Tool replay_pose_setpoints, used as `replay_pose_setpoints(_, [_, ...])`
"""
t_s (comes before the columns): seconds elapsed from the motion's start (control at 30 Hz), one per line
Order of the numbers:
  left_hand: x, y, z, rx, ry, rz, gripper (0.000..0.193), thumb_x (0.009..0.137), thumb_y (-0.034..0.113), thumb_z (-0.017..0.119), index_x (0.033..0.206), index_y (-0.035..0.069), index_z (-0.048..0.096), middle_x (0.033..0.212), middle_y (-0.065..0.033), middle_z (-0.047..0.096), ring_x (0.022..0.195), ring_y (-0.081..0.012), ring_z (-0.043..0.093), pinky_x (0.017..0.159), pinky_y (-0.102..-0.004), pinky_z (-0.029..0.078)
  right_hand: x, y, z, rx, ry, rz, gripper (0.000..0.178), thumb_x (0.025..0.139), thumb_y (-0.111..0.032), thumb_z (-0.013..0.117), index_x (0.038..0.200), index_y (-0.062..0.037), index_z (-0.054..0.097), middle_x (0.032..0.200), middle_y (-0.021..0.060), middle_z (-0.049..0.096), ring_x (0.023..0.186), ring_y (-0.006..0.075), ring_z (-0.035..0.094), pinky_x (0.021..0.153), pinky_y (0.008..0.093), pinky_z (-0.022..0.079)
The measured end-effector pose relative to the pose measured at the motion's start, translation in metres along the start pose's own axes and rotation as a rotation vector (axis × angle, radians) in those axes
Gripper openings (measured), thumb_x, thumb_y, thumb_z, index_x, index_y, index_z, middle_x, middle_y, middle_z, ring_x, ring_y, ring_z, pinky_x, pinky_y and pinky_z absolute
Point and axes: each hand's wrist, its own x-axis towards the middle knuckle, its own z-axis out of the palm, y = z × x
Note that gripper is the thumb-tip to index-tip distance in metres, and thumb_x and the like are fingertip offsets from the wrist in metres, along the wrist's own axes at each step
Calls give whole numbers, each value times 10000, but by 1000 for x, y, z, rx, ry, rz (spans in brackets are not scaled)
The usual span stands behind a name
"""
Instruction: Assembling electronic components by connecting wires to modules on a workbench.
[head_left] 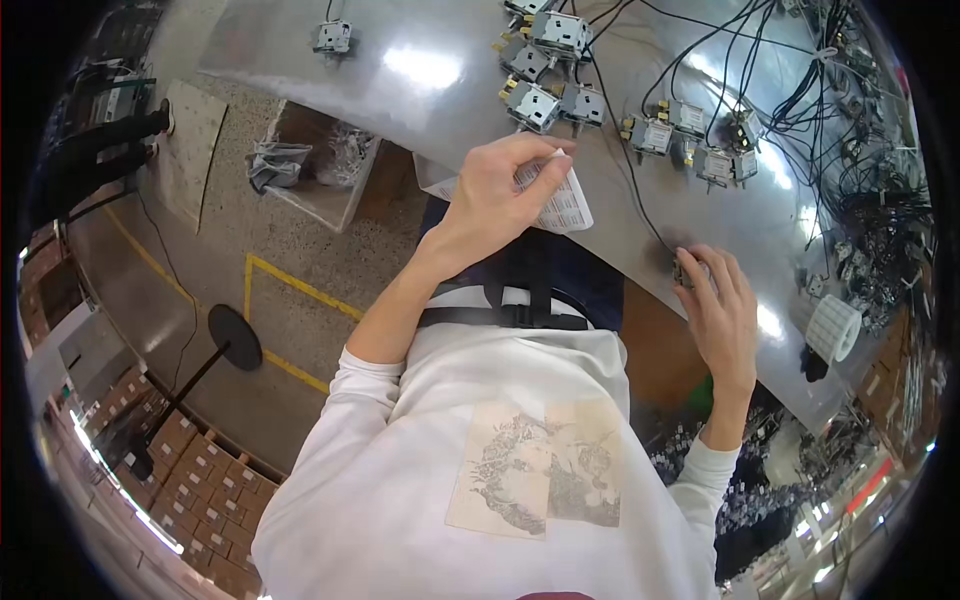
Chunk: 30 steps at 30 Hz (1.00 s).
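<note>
Above the sheet of labels at the table's near edge, my left hand is closed in a pinch. A small white label shows at its thumb and forefinger tips. Farther right, my right hand bends its fingers round a small metal unit, pressed near the table edge and mostly hidden by the fingertips. A thin black cable runs from that unit to the far side. Several similar boxy metal units with cables lie beyond my left hand, and another group sits to their right.
One metal unit stands alone at far left on the metal table. Tangled black cables cover the right side, near a white ribbed spool. An open box with plastic bags stands left of the table. Cartons are stacked behind.
</note>
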Motion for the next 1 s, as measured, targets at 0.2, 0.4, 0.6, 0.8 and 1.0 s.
replay_pose_setpoints(0.2, [5,1,27,8,5,3,305,1042,248,720,1113,-43,779,1193,-124,804,879,-186,723,736,-324,568,-15,17,-14,-5,114,-28,448,815,-59,846,1240,-27,711,1217,113,702,1078,368,683,853,464,575])
replay_pose_setpoints(0.4, [12,4,63,-13,12,26,302,1036,243,722,1145,-31,787,1116,-113,819,810,-177,711,715,-312,559,-47,57,-29,-90,320,91,377,883,-12,804,1248,-14,710,1206,150,707,1042,353,700,838,426,585])
replay_pose_setpoints(0.6, [6,-15,22,-85,27,23,257,1034,204,728,1172,2,809,989,-111,804,822,-128,705,722,-300,555,-28,21,-55,-121,380,198,353,935,-60,806,1267,-1,701,1217,158,709,1064,342,696,917,408,571])
replay_pose_setpoints(0.8, [6,-15,24,-84,-1,5,259,1036,208,739,1169,-4,806,965,-93,786,806,-120,674,736,-294,554,-22,32,-35,-35,454,382,499,939,-158,855,1370,-11,651,1245,119,731,1081,295,697,956,411,557])
replay_pose_setpoints(1.0, [7,-8,24,-65,-3,31,252,1045,209,736,1173,2,804,990,-79,789,813,-105,664,740,-282,547,-8,49,-21,-74,537,416,696,933,-210,873,1502,15,542,1237,99,767,1078,288,701,942,400,554])
